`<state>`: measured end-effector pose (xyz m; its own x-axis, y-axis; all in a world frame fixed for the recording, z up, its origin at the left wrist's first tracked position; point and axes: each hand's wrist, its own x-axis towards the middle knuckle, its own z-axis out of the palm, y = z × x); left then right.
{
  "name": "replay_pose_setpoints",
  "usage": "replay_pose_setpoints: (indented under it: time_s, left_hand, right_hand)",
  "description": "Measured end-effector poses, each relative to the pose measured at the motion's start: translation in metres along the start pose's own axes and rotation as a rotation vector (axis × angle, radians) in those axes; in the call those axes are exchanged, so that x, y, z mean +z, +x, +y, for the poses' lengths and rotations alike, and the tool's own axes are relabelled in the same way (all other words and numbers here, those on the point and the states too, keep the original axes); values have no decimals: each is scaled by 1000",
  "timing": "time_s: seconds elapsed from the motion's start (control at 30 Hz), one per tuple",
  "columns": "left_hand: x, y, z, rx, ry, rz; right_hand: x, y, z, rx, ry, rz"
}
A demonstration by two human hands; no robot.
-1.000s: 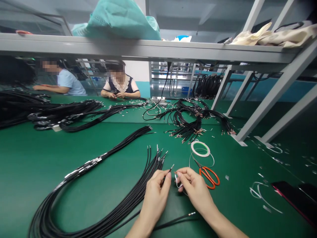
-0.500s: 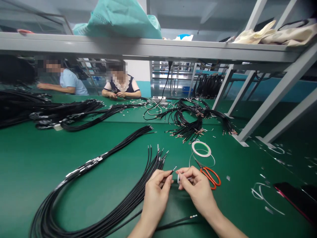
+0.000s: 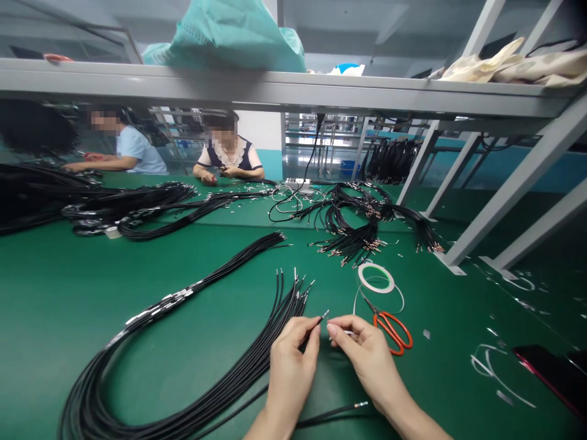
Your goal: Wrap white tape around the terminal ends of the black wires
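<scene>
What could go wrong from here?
1. The thin black cable with a silver tip might slip: the left hand pinches it close to its end.
2. The narrow white strip in the right hand is mostly hidden by that hand, so a shifted grip could go unnoticed.
3. The orange-handled metal scissors lie close beside the right hand, which could knock them.

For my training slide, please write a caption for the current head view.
Left hand holding a black cable near its tip, right hand close by, orange-handled scissors on the green table.
</scene>
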<state>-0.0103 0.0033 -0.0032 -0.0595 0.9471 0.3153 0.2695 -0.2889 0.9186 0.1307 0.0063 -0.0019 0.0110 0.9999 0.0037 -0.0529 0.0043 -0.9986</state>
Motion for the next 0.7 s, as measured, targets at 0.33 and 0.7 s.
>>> replay_pose_setpoints:
  time_s: [0.33, 0.7]
  left_hand:
    - [-3, -2, 2, 47, 53, -39]
    - [-3, -2, 1, -55, 4, -42]
  right_hand:
    - [-2, 1, -7, 33, -13, -29]
    - [-5, 0, -11, 0, -70, 12]
